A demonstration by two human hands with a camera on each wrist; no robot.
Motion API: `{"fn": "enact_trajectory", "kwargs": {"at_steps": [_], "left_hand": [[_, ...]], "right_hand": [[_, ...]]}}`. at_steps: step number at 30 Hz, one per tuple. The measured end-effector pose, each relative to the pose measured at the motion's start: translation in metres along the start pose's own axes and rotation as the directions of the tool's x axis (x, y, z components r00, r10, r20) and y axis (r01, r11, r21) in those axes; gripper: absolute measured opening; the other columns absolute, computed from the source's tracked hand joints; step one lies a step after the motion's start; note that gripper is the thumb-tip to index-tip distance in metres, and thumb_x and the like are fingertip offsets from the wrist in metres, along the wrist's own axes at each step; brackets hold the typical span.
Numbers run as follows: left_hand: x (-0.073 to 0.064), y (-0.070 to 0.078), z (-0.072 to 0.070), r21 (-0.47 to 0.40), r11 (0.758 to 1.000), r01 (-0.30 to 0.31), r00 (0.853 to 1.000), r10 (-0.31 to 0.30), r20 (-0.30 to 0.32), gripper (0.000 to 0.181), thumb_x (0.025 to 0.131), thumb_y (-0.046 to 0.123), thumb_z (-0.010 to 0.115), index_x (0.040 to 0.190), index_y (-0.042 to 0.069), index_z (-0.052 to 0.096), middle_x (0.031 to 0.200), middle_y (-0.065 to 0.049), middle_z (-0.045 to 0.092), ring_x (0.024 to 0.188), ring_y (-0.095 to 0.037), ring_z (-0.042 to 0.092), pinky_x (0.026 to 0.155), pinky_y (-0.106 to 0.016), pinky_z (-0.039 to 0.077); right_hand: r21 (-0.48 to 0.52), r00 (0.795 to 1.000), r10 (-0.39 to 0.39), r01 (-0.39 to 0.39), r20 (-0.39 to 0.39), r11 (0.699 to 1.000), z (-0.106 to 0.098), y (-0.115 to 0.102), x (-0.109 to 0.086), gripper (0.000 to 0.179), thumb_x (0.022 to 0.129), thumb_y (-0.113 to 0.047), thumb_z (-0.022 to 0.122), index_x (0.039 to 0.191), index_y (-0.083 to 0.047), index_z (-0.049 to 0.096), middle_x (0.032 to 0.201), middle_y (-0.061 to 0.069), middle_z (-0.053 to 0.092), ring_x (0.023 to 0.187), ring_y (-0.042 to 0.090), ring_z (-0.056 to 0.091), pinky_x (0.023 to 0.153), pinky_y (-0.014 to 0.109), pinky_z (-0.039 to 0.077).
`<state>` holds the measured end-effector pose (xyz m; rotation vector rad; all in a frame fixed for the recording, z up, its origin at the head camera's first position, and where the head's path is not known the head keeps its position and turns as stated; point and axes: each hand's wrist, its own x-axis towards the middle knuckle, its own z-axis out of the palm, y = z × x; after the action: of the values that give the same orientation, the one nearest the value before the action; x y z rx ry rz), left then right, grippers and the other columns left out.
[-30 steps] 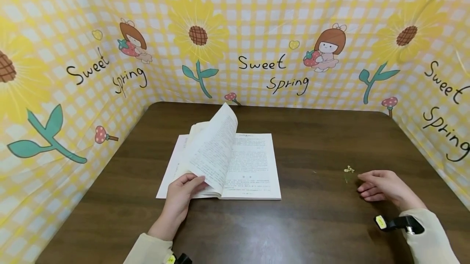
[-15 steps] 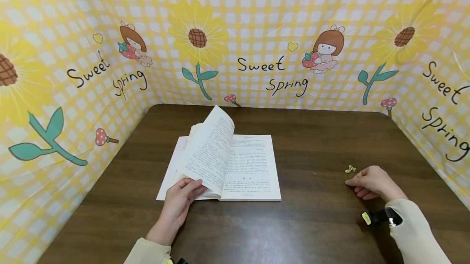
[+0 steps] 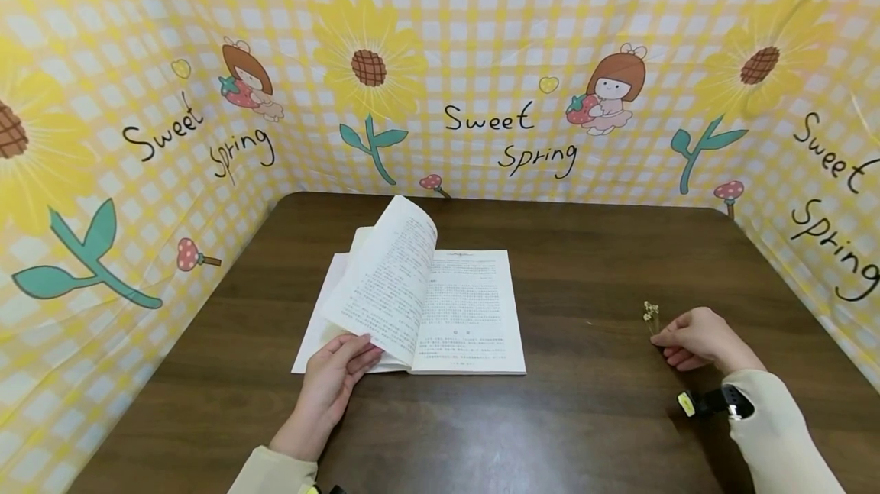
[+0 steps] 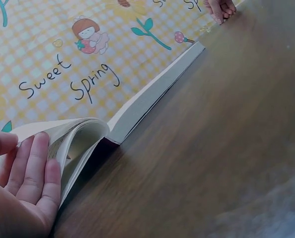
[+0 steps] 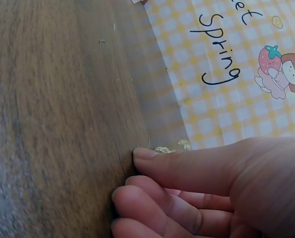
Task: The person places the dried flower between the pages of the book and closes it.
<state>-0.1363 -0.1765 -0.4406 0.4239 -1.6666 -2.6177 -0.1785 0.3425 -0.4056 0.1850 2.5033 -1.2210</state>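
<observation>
An open book (image 3: 470, 311) lies on the brown table, its printed right-hand pages flat. My left hand (image 3: 331, 379) holds lifted pages (image 3: 388, 272) near their lower corner, with the thumb on top and the fingers beneath. Those pages bow upward toward the left in the left wrist view (image 4: 83, 130). Well to the right of the book, my right hand (image 3: 701, 341) pinches the thin stem of a small sprig of pale dried flowers (image 3: 650, 312) between thumb and forefinger. In the right wrist view the thumb hides most of the sprig; only bits of the flower heads (image 5: 165, 149) show past it.
The brown wooden table (image 3: 571, 265) extends around the book and the sprig. A yellow checked cloth (image 3: 495, 43) with printed flowers and lettering rises along the back and both sides. Tiny pale specks (image 3: 589, 322) lie between the book and the right hand.
My right hand has moved left to the sprig and taken its stem; the flower heads have swung up. My left hand has drawn the lifted pages slightly farther left.
</observation>
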Motion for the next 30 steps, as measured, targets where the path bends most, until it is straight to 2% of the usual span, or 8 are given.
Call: {"fn": "enact_trajectory", "kwargs": {"at_steps": [6, 22, 25, 30], "left_hand": [[-0.001, 0.001, 0.001, -0.011, 1.000, 0.003, 1.000, -0.003, 0.003, 0.017, 0.097, -0.002, 0.057, 0.083, 0.006, 0.063, 0.077, -0.004, 0.071, 0.078, -0.014, 0.073, 0.080, -0.029, 0.057], [-0.003, 0.001, -0.001, 0.002, 1.000, 0.017, 1.000, -0.016, -0.009, 0.022, 0.098, 0.001, 0.056, 0.079, 0.009, 0.063, 0.077, -0.004, 0.071, 0.079, -0.014, 0.072, 0.081, -0.029, 0.057], [-0.004, 0.000, -0.001, 0.010, 1.000, 0.012, 1.000, -0.012, -0.009, 0.022, 0.098, 0.001, 0.056, 0.079, 0.010, 0.063, 0.077, -0.004, 0.071, 0.079, -0.014, 0.073, 0.081, -0.029, 0.057], [-0.002, -0.001, 0.000, 0.000, 1.000, -0.006, 1.000, 0.006, -0.006, 0.023, 0.099, 0.001, 0.055, 0.079, 0.010, 0.063, 0.077, -0.003, 0.072, 0.078, -0.014, 0.073, 0.081, -0.030, 0.057]], "right_hand": [[0.038, 0.999, -0.010, 0.009, 0.041, 0.999, -0.002, 0.003, 0.001, 0.016, 0.093, -0.008, 0.066, 0.085, 0.007, 0.067, 0.067, 0.002, 0.064, 0.059, 0.013, 0.065, 0.056, 0.031, 0.058], [0.169, 0.984, -0.070, 0.042, 0.164, 0.985, -0.003, 0.014, 0.002, 0.016, 0.096, -0.009, 0.060, 0.085, -0.001, 0.069, 0.072, 0.001, 0.066, 0.064, 0.009, 0.065, 0.060, 0.027, 0.058], [0.202, 0.982, -0.102, 0.069, 0.157, 0.977, -0.002, 0.014, 0.001, 0.017, 0.097, -0.008, 0.059, 0.089, 0.002, 0.069, 0.077, 0.004, 0.069, 0.068, 0.012, 0.068, 0.064, 0.030, 0.059], [0.287, 0.978, -0.188, 0.155, 0.089, 0.945, 0.005, 0.005, 0.004, 0.014, 0.096, -0.004, 0.059, 0.090, 0.006, 0.068, 0.084, 0.011, 0.073, 0.074, 0.017, 0.072, 0.069, 0.033, 0.060]]}}
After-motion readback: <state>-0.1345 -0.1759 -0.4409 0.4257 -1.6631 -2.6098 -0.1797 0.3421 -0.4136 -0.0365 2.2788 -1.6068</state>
